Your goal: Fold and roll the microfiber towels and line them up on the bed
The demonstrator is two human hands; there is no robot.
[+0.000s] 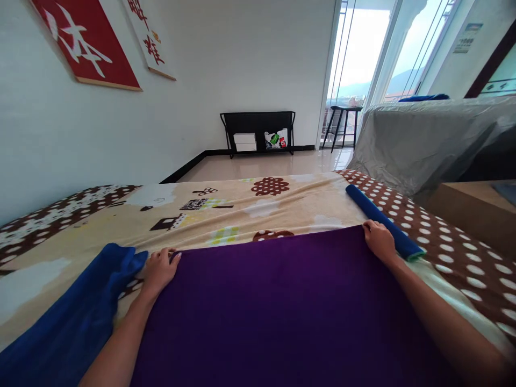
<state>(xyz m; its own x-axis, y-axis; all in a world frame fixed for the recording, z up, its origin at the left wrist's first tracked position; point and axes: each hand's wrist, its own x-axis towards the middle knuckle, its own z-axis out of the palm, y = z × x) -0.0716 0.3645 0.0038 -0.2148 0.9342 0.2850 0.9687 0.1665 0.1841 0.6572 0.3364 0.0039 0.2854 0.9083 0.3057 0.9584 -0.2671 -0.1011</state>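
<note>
Purple cloth [274, 312]: I see it spread out flat in front of me, on top of the blanket [310, 210]. It runs off the bottom of my view.
Left hand [161, 269]: I have the thumb and fingers pinching the purple cloth at its far left corner.
Right hand [379, 242]: I have this one pinching the far right corner. The two hands are well apart.
Blue cloth [80, 317]: It lies all bunched up on the left. Its tip is so near my left hand that I cannot tell if they touch.
Blue roll [377, 216]: It lies on the blanket, just past my right hand, with a bit of green at its near end.
Blanket colors: I see cream in the middle, and brown with white dots along the sides.
Back wall: A black rack [258, 121] stands there with white boxes [245, 142] on it.
Window side: I see a dark stool [345, 109].
Left wall: A red banner [86, 40] hangs up high.
</note>
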